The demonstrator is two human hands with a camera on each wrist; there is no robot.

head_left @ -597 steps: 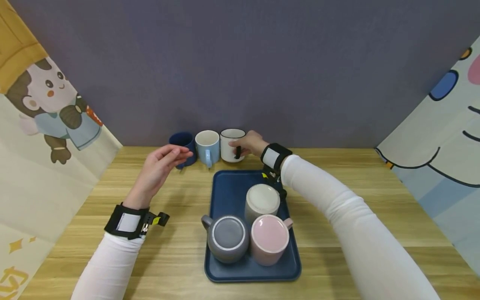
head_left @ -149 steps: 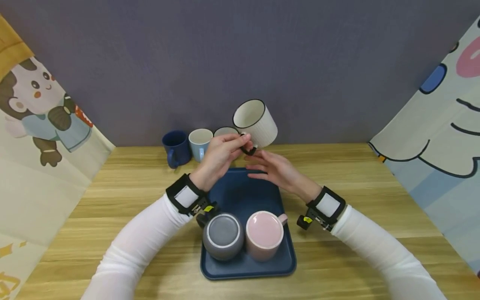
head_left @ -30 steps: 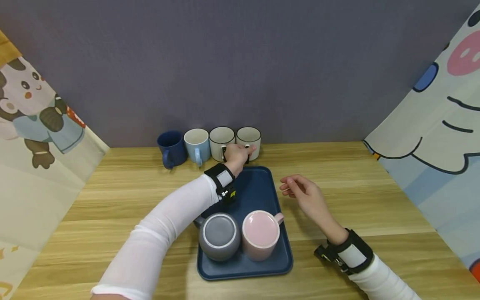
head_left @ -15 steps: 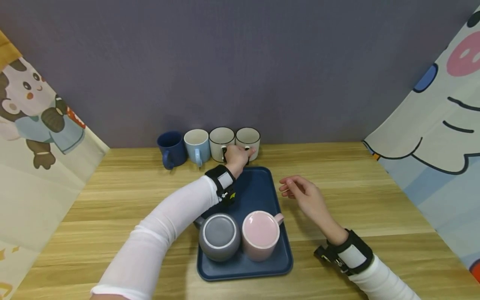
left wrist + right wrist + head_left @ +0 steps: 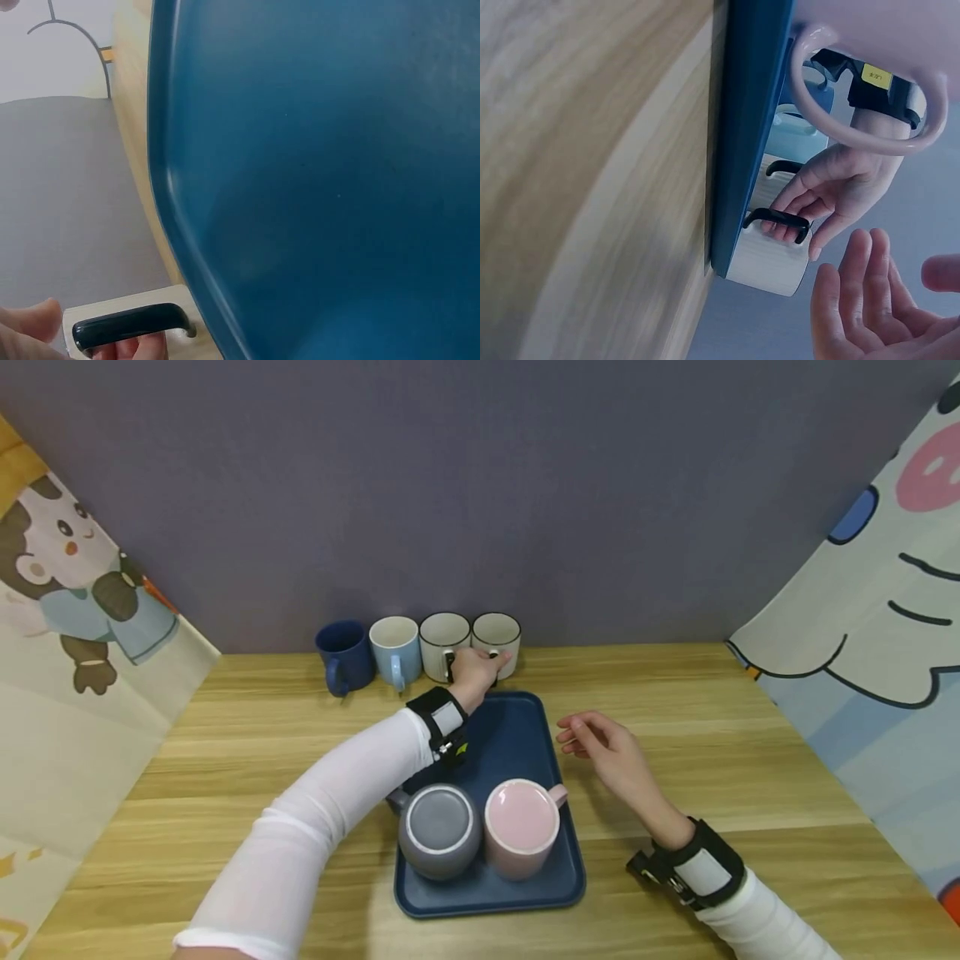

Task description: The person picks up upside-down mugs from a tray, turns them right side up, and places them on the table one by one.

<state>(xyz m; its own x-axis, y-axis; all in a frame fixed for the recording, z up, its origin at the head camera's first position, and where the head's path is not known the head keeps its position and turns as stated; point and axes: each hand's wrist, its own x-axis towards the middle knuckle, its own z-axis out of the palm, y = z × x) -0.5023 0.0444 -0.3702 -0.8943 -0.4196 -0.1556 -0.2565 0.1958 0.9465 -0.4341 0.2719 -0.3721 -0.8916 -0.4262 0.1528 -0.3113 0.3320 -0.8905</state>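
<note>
At the right end of a row of mugs stands a white mug (image 5: 498,629) with a black rim and black handle (image 5: 131,326). My left hand (image 5: 474,675) reaches across the tray and holds this mug by its handle, fingers curled behind it, as the right wrist view also shows. Left of it are another white mug (image 5: 442,633) with a black handle, a light blue mug (image 5: 405,662) and a dark blue mug (image 5: 350,658), all upright. My right hand (image 5: 611,752) hovers beside the tray's right edge, fingers loosely bent and holding nothing.
The blue tray (image 5: 510,735) lies on the wooden table (image 5: 262,760). Upside down on its near half sit a grey mug (image 5: 440,827) and a pink mug (image 5: 521,822). A grey partition (image 5: 480,485) rises right behind the row of mugs.
The white mug, upside down on the tray at first, then held in the air, now stands upright at the row's right end. Over the last second both hands have stayed almost still.
</note>
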